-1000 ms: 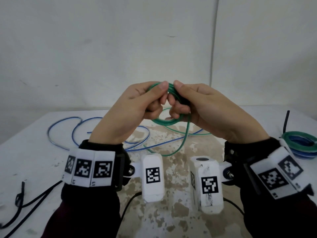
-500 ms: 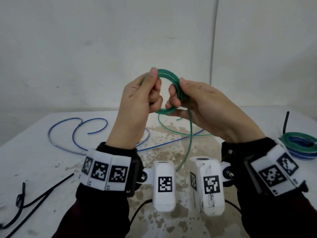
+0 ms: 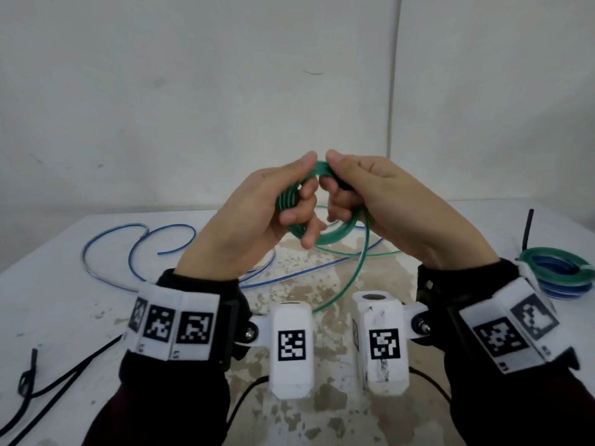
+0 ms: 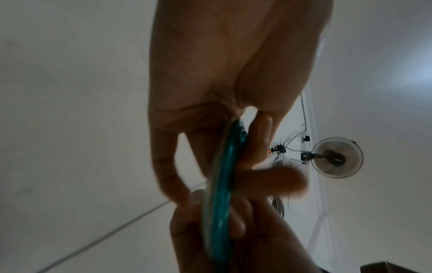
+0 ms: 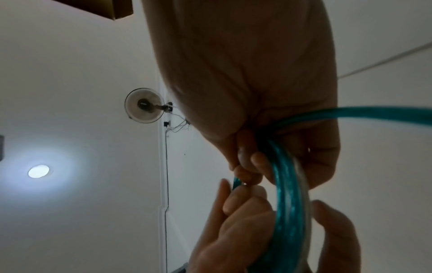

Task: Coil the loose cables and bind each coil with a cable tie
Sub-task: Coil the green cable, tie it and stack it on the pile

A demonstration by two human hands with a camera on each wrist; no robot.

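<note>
1. Left hand [image 3: 254, 217] and right hand [image 3: 386, 201] both curl tight round the thin green plastic cable coil [image 3: 291, 201], held up above the white worn desk [image 3: 48, 294].
2. Loose green tail [image 3: 351, 278] hangs to the desk; likely snags, or loops spring apart if a grip slackens.
3. Bound green-blue coils [image 3: 557, 272] at right, loose blue cable [image 3: 135, 249] behind.
4. Versus 0.5 s ago: hands lower, thumbs closer.
</note>
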